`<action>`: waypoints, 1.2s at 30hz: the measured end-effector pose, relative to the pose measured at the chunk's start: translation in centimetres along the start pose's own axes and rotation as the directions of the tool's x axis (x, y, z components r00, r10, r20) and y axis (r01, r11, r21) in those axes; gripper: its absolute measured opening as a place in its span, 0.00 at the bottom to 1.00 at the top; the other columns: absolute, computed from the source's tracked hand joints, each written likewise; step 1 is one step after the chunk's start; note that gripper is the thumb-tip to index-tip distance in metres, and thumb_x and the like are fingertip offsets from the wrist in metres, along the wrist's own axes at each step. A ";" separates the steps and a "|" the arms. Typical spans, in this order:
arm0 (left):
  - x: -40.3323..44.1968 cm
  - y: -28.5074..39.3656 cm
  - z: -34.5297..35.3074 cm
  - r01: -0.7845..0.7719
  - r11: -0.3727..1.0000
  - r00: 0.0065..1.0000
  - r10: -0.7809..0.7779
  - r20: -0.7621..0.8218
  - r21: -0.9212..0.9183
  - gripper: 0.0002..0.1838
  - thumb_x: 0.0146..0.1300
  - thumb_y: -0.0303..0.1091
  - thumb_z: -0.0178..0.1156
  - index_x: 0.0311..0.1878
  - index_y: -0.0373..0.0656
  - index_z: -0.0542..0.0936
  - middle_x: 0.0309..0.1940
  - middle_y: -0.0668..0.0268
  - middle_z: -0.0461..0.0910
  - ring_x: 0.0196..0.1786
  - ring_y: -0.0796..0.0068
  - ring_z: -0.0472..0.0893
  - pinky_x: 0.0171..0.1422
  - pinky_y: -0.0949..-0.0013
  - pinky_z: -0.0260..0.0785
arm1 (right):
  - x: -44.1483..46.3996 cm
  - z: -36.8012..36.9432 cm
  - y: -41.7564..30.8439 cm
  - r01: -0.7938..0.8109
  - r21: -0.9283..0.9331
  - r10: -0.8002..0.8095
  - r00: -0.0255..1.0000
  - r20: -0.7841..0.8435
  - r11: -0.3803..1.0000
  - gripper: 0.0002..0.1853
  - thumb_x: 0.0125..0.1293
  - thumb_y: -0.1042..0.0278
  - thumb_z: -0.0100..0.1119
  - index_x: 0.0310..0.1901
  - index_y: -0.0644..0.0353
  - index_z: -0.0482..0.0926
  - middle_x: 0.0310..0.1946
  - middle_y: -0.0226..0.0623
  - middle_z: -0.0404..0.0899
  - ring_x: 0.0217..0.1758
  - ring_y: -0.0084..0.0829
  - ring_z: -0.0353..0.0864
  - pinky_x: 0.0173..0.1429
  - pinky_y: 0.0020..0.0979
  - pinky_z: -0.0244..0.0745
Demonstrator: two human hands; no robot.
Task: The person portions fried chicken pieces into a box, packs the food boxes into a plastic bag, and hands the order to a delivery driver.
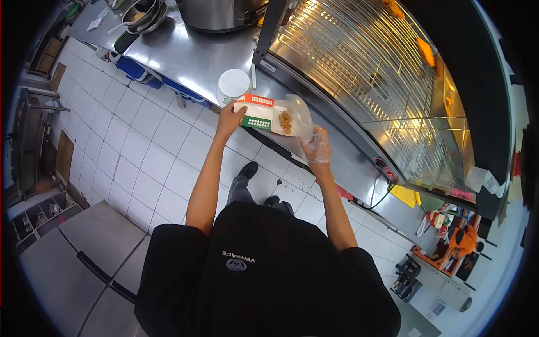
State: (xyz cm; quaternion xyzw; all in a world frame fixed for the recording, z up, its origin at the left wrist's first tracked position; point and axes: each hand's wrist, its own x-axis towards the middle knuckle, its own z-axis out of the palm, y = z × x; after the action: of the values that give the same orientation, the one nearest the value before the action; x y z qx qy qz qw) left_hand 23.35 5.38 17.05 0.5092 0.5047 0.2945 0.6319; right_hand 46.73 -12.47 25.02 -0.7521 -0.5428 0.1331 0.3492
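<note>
My left hand [230, 121] grips the end of an open takeaway box [257, 112] with red and green sides and a white inside. Small brown pieces of food [285, 122] lie at the box's right end. My right hand [317, 147], in a clear plastic glove, is closed at the lower edge of a translucent, bowl-like plastic container [300, 112]. That container is tilted against the box's right end; whether the two touch is unclear. Just behind the box stands a white round-topped object [234, 83].
A steel counter [185, 50] carries a large pot [216, 14] and stacked pans [143, 16]. To the right is a lit glass warming cabinet [359, 62] with wire racks and some fried pieces. A black cable and a yellow object [405, 195] lie farther right. A person in orange [463, 241] is in the distance.
</note>
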 end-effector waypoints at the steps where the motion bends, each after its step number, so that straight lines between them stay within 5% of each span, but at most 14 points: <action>1: -0.2 0.3 0.0 0.035 0.999 0.998 -0.037 -0.048 -0.027 0.16 0.65 0.33 0.62 0.53 0.34 0.80 0.39 0.61 0.85 0.39 0.78 0.81 0.41 0.74 0.72 | 0.3 0.0 -0.4 0.039 0.013 -0.039 0.998 -0.044 0.999 0.28 0.58 0.64 0.71 0.57 0.64 0.71 0.45 0.46 0.74 0.37 0.41 0.77 0.43 0.38 0.76; 3: -1.4 0.4 0.7 0.108 0.986 0.992 -0.116 -0.058 -0.128 0.15 0.66 0.32 0.62 0.53 0.33 0.79 0.39 0.61 0.84 0.41 0.79 0.81 0.43 0.76 0.72 | 0.4 0.1 -0.2 -0.001 0.007 0.001 1.000 -0.006 1.000 0.28 0.58 0.64 0.71 0.57 0.63 0.71 0.46 0.46 0.74 0.36 0.41 0.77 0.43 0.37 0.76; 5: -2.1 -0.6 1.9 -0.029 0.938 0.961 -0.068 -0.267 -0.345 0.19 0.68 0.34 0.63 0.56 0.32 0.75 0.43 0.61 0.84 0.46 0.78 0.81 0.46 0.77 0.72 | -0.1 0.2 0.2 -0.048 -0.001 0.048 0.999 0.018 0.999 0.28 0.58 0.63 0.71 0.57 0.63 0.72 0.46 0.46 0.74 0.35 0.41 0.76 0.42 0.37 0.76; 6: -2.2 -1.5 2.1 0.005 0.941 0.969 -0.089 -0.232 -0.338 0.28 0.68 0.37 0.64 0.63 0.31 0.67 0.51 0.59 0.81 0.51 0.75 0.80 0.50 0.75 0.73 | -0.3 0.2 0.5 -0.009 -0.031 0.008 1.000 -0.012 0.999 0.27 0.58 0.64 0.72 0.56 0.63 0.72 0.46 0.45 0.74 0.35 0.39 0.76 0.42 0.37 0.76; 8: -3.2 -1.2 3.6 -0.004 0.901 0.954 -0.126 -0.271 -0.434 0.31 0.67 0.37 0.65 0.65 0.32 0.63 0.54 0.59 0.79 0.53 0.75 0.79 0.52 0.73 0.73 | 0.5 0.1 0.3 0.048 -0.062 -0.050 0.998 -0.034 0.997 0.27 0.58 0.64 0.72 0.56 0.63 0.72 0.45 0.43 0.74 0.35 0.37 0.76 0.42 0.37 0.76; 10: -4.5 -2.5 5.1 -0.015 0.820 0.934 -0.193 -0.301 -0.572 0.36 0.65 0.38 0.67 0.67 0.36 0.58 0.58 0.60 0.76 0.56 0.74 0.77 0.55 0.70 0.73 | 0.1 -0.4 -0.6 -0.062 0.052 0.070 0.980 -0.188 0.997 0.27 0.58 0.63 0.72 0.55 0.63 0.72 0.46 0.42 0.74 0.37 0.33 0.77 0.42 0.37 0.76; 14: -5.8 -2.8 8.4 0.108 0.772 0.921 -0.315 -0.230 -0.626 0.28 0.65 0.36 0.67 0.62 0.40 0.65 0.55 0.63 0.78 0.55 0.76 0.77 0.55 0.71 0.72 | 0.5 -0.3 -0.2 -0.109 0.009 0.107 0.947 -0.301 0.994 0.23 0.64 0.62 0.69 0.54 0.65 0.72 0.44 0.42 0.75 0.40 0.29 0.79 0.43 0.32 0.76; 16: -5.3 -3.9 9.4 0.171 0.747 0.937 -0.325 -0.129 -0.642 0.20 0.66 0.34 0.65 0.57 0.42 0.70 0.51 0.65 0.79 0.51 0.76 0.79 0.54 0.70 0.74 | 1.1 0.1 -0.4 -0.363 0.609 0.499 0.864 -0.064 0.706 0.21 0.67 0.59 0.66 0.52 0.64 0.71 0.42 0.43 0.79 0.33 0.29 0.82 0.39 0.28 0.78; 19: -4.5 -4.6 9.5 0.184 0.705 0.946 -0.315 -0.071 -0.685 0.15 0.67 0.32 0.63 0.54 0.42 0.73 0.49 0.66 0.80 0.48 0.76 0.81 0.53 0.68 0.76 | 2.0 0.7 -1.1 -0.496 0.701 0.605 0.788 0.115 0.512 0.18 0.70 0.60 0.62 0.50 0.65 0.70 0.36 0.39 0.79 0.27 0.30 0.83 0.32 0.26 0.81; 22: -4.5 -4.7 9.7 0.197 0.702 0.950 -0.309 -0.044 -0.685 0.14 0.68 0.31 0.62 0.54 0.43 0.73 0.47 0.67 0.81 0.47 0.76 0.81 0.51 0.68 0.78 | 3.0 2.5 -2.2 -0.424 0.816 0.483 0.850 0.209 0.393 0.19 0.71 0.58 0.60 0.50 0.65 0.70 0.37 0.41 0.79 0.29 0.33 0.85 0.33 0.29 0.82; 29: -5.9 -4.7 12.6 0.216 0.694 0.946 -0.324 -0.029 -0.687 0.11 0.70 0.31 0.58 0.53 0.45 0.72 0.44 0.69 0.79 0.45 0.78 0.80 0.52 0.65 0.77 | 8.5 9.4 -5.8 -0.622 0.751 0.337 0.771 0.540 0.220 0.15 0.71 0.62 0.59 0.49 0.66 0.72 0.38 0.47 0.81 0.35 0.39 0.87 0.38 0.32 0.83; 34: -6.7 -4.6 13.2 0.184 0.700 0.964 -0.265 -0.011 -0.690 0.09 0.69 0.29 0.56 0.51 0.44 0.72 0.43 0.71 0.78 0.44 0.80 0.79 0.52 0.65 0.76 | 12.6 16.3 -4.2 -0.652 0.606 0.259 0.748 0.611 0.455 0.14 0.71 0.68 0.58 0.48 0.74 0.76 0.39 0.50 0.82 0.36 0.39 0.87 0.40 0.33 0.84; 36: -7.2 -2.9 12.9 0.232 0.711 0.941 -0.336 -0.030 -0.664 0.08 0.69 0.29 0.56 0.49 0.43 0.73 0.41 0.70 0.78 0.43 0.81 0.79 0.49 0.69 0.76 | 13.2 17.4 -4.2 -0.673 0.606 0.284 0.734 0.617 0.423 0.15 0.71 0.69 0.58 0.48 0.76 0.76 0.39 0.50 0.82 0.36 0.39 0.87 0.40 0.32 0.84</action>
State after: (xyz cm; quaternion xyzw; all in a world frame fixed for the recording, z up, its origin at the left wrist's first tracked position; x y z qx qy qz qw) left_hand 32.77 -6.40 16.41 0.1499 0.4883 0.3877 0.7673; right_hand 38.61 6.89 17.66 -0.5867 -0.2374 0.6179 0.4665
